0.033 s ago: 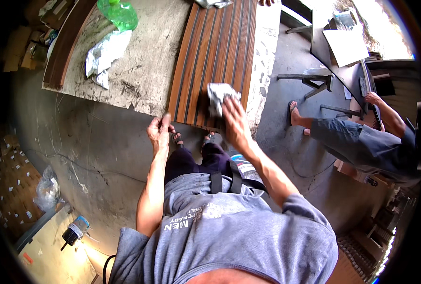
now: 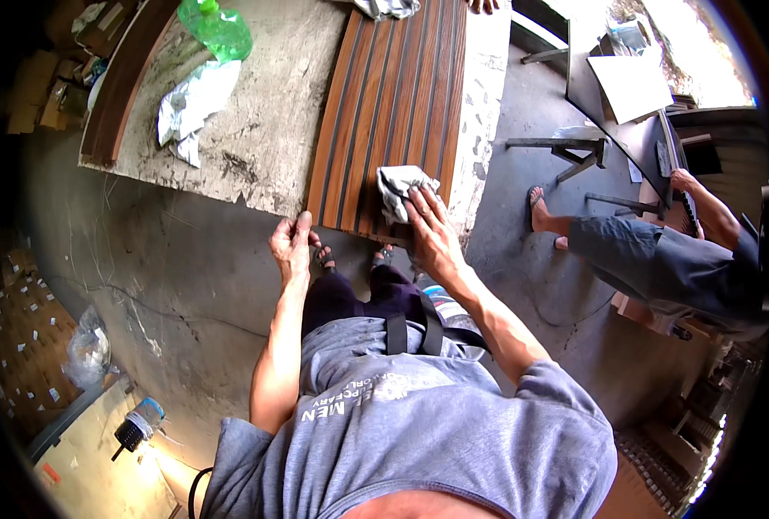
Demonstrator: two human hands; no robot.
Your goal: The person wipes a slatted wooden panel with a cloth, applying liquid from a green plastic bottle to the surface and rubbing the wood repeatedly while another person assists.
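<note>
A long brown wooden panel [image 2: 393, 104] with dark grooves lies on a rough grey slab table [image 2: 263, 147], its near end overhanging the table edge. My right hand [image 2: 432, 229] presses flat on a crumpled grey-white cloth [image 2: 397, 186] near that end. My left hand [image 2: 291, 246] grips the panel's near left corner, thumb up against the edge. My sandalled feet show just below the panel.
A green plastic bottle [image 2: 220, 30] and a crumpled white rag [image 2: 189, 104] lie on the table's left part, beside a dark wooden beam [image 2: 125, 78]. Another person [image 2: 661, 259] sits at the right by a metal stand [image 2: 566, 151]. A plastic bag [image 2: 86, 350] lies on the floor at the left.
</note>
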